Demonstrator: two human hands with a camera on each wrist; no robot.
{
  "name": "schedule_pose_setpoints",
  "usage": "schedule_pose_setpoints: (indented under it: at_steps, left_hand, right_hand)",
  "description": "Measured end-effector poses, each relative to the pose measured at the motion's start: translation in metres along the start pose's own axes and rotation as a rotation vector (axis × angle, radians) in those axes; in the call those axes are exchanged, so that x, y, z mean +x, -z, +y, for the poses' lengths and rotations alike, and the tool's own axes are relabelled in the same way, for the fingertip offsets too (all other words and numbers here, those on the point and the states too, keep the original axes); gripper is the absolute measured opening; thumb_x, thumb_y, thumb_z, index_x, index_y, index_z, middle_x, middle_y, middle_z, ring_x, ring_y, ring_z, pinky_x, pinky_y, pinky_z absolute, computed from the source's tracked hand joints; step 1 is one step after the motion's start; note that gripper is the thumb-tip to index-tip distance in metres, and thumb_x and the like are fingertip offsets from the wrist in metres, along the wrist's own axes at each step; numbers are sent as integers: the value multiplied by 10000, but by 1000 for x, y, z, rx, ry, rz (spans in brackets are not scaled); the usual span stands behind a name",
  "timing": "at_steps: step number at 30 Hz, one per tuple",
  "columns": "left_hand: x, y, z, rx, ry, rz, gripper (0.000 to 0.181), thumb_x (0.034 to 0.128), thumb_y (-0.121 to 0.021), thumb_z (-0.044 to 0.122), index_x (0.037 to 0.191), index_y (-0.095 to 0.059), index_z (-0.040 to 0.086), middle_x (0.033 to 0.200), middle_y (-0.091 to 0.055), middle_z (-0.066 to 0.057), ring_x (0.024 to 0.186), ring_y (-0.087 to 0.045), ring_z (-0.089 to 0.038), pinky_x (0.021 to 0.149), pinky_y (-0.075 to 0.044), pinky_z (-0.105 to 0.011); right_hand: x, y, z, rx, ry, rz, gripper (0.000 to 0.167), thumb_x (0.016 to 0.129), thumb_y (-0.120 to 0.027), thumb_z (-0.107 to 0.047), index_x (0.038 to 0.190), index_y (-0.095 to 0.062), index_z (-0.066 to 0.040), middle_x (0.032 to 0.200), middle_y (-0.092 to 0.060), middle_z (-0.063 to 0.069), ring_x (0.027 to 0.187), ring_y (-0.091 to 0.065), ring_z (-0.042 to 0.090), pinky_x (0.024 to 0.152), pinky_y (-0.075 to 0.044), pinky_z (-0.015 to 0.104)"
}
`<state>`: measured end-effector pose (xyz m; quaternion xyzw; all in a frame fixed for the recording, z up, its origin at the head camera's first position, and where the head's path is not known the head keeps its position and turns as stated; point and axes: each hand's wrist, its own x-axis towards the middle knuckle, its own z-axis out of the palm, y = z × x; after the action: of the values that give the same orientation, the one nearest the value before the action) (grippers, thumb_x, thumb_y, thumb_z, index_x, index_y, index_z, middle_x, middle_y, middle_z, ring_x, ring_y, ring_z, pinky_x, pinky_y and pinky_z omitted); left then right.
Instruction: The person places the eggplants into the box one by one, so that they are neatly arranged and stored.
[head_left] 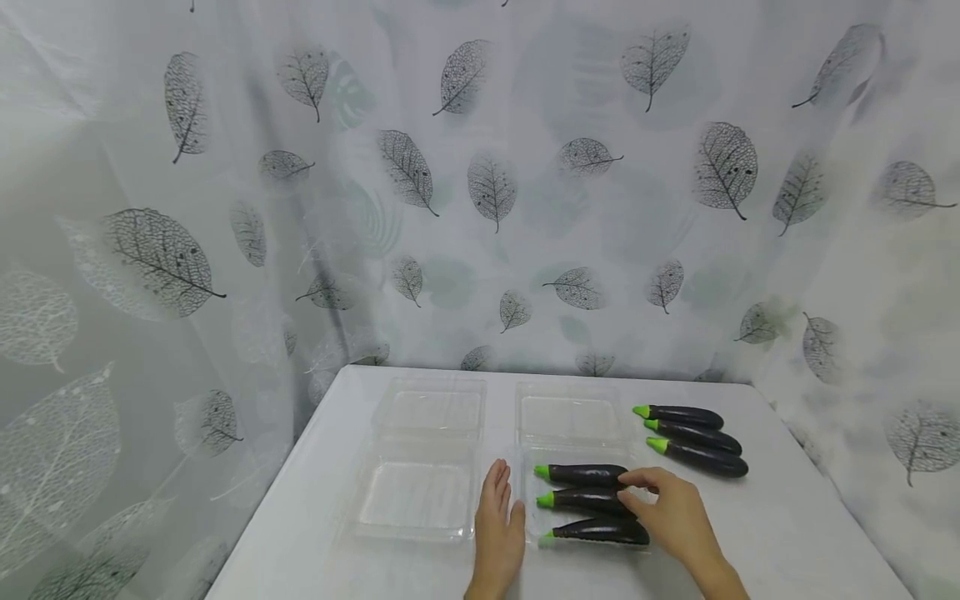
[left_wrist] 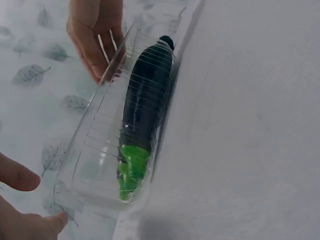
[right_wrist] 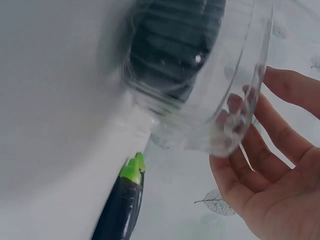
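Note:
Three dark purple eggplants (head_left: 588,500) with green stem ends lie side by side in a clear plastic container (head_left: 528,525) with a hinged lid (head_left: 567,387) folded back. To its left my left hand (head_left: 498,533) stands with straight fingers, holding nothing; in the left wrist view its thumb and a finger are apart from the container. My right hand (head_left: 670,510) is at the container's right end, thumb and index finger spread by the eggplants' ends. In the right wrist view its loosely bent fingers (right_wrist: 267,155) lie at the clear end wall; firm contact cannot be made out.
On the white table (head_left: 787,542), three more eggplants (head_left: 693,437) lie at the right. A second clear container (head_left: 416,496), lid folded back and nothing in it, sits at the left. Behind the table hangs a leaf-patterned curtain (head_left: 525,250).

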<state>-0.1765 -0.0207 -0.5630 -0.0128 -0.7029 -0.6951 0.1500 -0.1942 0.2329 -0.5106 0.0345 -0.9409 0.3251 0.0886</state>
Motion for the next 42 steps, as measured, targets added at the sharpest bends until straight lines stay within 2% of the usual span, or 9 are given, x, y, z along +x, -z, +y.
schedule_pose_setpoints:
  at_steps: [3,8,14,18,23,30,38,42]
  left_hand:
    - [8,3,5,-34,33,-18,623,965,-526,-115,1559,-347,-54,1584,-414,-282,1489,-396,-401,1231,-344,-395]
    - [24,10,16,-87,85,-50,606,994,-514,-46,1563,-308,-89,1591,-394,-296,1493,-389,-409,1238,-359,-421]
    - [43,10,28,-107,68,-51,579,1007,-484,-55,1560,-317,-86,1590,-404,-287,1494,-395,-396,1237,-367,-436]
    - [56,5,30,-115,49,-60,574,1012,-467,-62,1563,-310,-88,1594,-387,-299,1497,-387,-402,1248,-356,-442]
    - [74,-1,26,-84,56,-57,566,1014,-453,-63,1558,-303,-103,1588,-384,-311,1493,-390,-406,1253,-355,-451]
    - [95,-8,16,-49,94,-19,569,976,-445,-121,1528,-310,-152,1550,-401,-355,1463,-412,-455,1251,-360,-506]
    - [104,-20,10,-65,115,-3,597,906,-439,-193,1491,-324,-198,1511,-400,-415,1441,-404,-517,1249,-345,-558]
    - [106,-26,2,-28,136,-8,595,909,-428,-189,1496,-328,-193,1519,-401,-405,1448,-398,-512,1250,-346,-552]
  right_hand:
    - [4,7,4,28,-16,11,239,891,-839,-229,1101,-790,-127,1131,-769,126,1077,-714,389,935,-607,586]
    - [17,17,12,90,-14,19,298,913,-826,-233,1162,-769,-79,1106,-775,135,1033,-740,368,874,-650,528]
    - [36,22,23,118,26,46,388,922,-821,-265,1231,-737,-44,1142,-767,148,1042,-743,346,850,-664,469]
    - [45,22,28,162,-14,28,507,938,-806,-277,1330,-660,10,1235,-723,224,1122,-713,396,891,-650,509]
    - [56,17,37,221,-93,-18,621,966,-773,-293,1426,-554,63,1356,-647,277,1247,-642,435,1006,-594,560]
    - [70,10,46,367,-188,-105,718,988,-741,-222,1527,-396,103,1512,-491,315,1396,-508,445,1131,-500,554]
    - [84,7,58,534,-224,-197,718,1007,-666,-80,1591,-282,84,1611,-367,296,1488,-392,417,1219,-388,559]
    - [90,5,64,606,-237,-235,731,995,-634,-8,1601,-238,93,1628,-325,310,1503,-356,432,1194,-443,486]
